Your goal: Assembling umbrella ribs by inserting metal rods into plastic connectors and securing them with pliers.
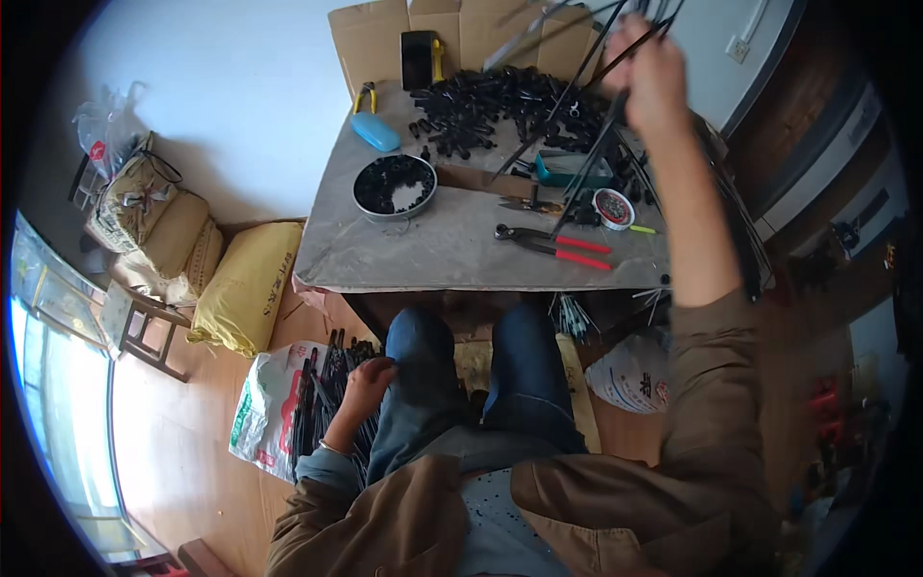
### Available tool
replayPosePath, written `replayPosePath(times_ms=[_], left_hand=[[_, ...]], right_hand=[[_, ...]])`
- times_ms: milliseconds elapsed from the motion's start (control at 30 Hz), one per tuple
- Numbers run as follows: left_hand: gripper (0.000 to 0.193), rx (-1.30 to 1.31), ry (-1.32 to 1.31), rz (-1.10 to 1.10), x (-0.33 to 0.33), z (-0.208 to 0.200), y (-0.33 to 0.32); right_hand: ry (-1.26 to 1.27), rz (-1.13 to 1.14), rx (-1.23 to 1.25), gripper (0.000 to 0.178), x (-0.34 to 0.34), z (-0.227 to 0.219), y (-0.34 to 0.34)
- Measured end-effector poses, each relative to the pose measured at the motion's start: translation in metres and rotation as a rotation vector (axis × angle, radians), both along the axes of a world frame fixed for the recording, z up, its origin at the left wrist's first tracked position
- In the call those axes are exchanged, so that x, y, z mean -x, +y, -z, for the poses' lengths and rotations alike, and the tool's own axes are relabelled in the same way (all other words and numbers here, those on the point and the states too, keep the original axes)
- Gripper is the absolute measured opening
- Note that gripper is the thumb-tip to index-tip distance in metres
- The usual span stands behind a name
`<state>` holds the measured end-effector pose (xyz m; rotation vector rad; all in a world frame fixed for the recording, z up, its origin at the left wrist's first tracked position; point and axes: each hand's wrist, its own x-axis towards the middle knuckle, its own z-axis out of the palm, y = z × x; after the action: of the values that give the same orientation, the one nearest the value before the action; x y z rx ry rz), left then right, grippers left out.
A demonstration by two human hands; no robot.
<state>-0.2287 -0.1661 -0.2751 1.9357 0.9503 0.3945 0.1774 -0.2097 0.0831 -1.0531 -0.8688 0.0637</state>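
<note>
My right hand (656, 87) is raised over the table's far right corner, its fingers closed around several long thin black rods (620, 101). The rods fan out, some slanting down toward the tabletop. My left hand (367, 387) rests against my left thigh with its fingers curled in, and nothing shows in it. Just left of that hand lies a bundle of black rods (310, 404) on a white plastic bag (258, 413). A large heap of short black parts (510, 106) covers the back of the table. Nearer stands a round metal bowl (423, 204) of small black pieces.
On the grey table (385, 255) lie red-handled pliers (567, 252), darker pliers (529, 205), a teal tray (567, 171), a small round tub (612, 207), a blue case (375, 133) and a phone (417, 60). Cardboard (370, 38) stands behind. Yellow sacks (252, 279) and a wooden stool (144, 332) sit left.
</note>
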Motion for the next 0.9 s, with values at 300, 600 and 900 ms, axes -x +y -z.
replayPosePath(times_ms=[300, 600, 900], left_hand=[[0.03, 0.059, 0.012, 0.069, 0.002, -0.037, -0.021], [0.056, 0.719, -0.781, 0.498, -0.14, -0.229, -0.043], [0.031, 0.734, -1.216, -0.021, -0.26, -0.283, 0.019]], right_hand=[[-0.353, 0.209, 0.206, 0.022, 0.021, 0.151, 0.057], [-0.8, 0.085, 0.81, 0.024, 0.044, 0.027, 0.006], [-0.834, -0.045, 0.587, 0.025, 0.076, 0.073, -0.061]])
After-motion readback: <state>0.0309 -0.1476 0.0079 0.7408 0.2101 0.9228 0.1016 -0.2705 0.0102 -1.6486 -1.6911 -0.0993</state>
